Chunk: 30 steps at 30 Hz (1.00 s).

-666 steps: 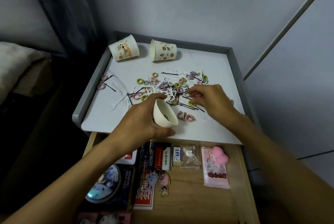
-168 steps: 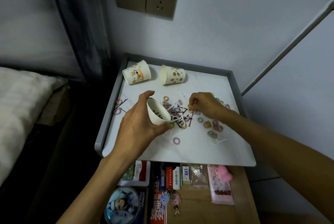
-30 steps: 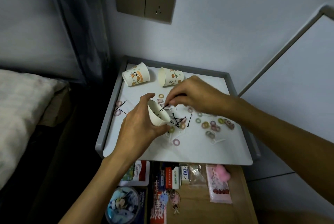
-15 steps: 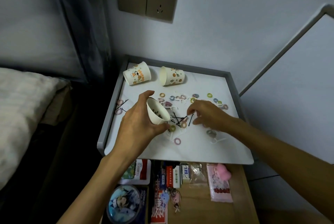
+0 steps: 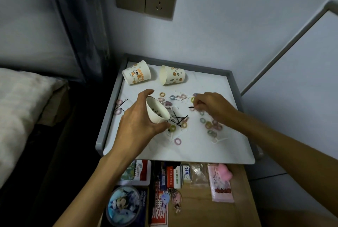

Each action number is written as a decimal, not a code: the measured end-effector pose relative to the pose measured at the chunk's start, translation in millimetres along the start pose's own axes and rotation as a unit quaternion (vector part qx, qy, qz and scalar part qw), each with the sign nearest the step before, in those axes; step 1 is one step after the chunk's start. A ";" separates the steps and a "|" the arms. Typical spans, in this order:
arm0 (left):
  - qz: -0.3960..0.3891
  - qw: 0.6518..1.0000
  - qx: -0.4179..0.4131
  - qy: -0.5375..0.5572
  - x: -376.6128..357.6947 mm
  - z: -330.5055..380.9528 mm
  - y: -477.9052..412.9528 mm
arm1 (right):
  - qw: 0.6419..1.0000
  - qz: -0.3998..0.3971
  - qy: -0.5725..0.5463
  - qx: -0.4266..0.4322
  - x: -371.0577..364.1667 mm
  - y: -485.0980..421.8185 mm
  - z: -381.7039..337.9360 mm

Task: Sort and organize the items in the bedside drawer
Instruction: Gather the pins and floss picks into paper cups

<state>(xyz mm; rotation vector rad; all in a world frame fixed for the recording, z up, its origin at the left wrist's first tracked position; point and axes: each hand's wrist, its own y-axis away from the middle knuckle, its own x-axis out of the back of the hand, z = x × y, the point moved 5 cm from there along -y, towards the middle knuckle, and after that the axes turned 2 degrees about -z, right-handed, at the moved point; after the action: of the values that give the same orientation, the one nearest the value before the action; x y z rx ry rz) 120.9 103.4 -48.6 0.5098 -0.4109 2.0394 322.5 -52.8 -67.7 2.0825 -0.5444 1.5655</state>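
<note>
The left hand [image 5: 136, 126] grips a tilted small white paper cup [image 5: 155, 117], while just to its right the right hand [image 5: 212, 106] pinches a thin black metal hairpin [image 5: 191, 107] above scattered pastel elastic hair rings [image 5: 210, 125].

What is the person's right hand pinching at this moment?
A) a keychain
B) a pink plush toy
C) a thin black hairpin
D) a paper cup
C: the right hand pinches a black hairpin that sticks out from its fingertips towards the left hand, which grips the paper cup.
</note>
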 end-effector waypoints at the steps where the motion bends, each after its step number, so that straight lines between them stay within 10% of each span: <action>1: 0.001 1.000 0.001 0.000 0.3 -0.1 -0.3 | 1.000 0.005 -0.016 0.016 -0.1 -2.5 -11.2; 30: -0.005 1.000 0.012 -0.005 2.5 2.4 2.0 | 0.995 -0.064 -0.053 -0.061 -42.6 -29.6 -40.7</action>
<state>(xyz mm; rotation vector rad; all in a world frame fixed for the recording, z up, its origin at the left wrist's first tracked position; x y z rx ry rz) 118.4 103.1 -45.4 0.5353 -0.3906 2.0347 296.6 -3.7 -103.1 2.0742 -0.5197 1.3227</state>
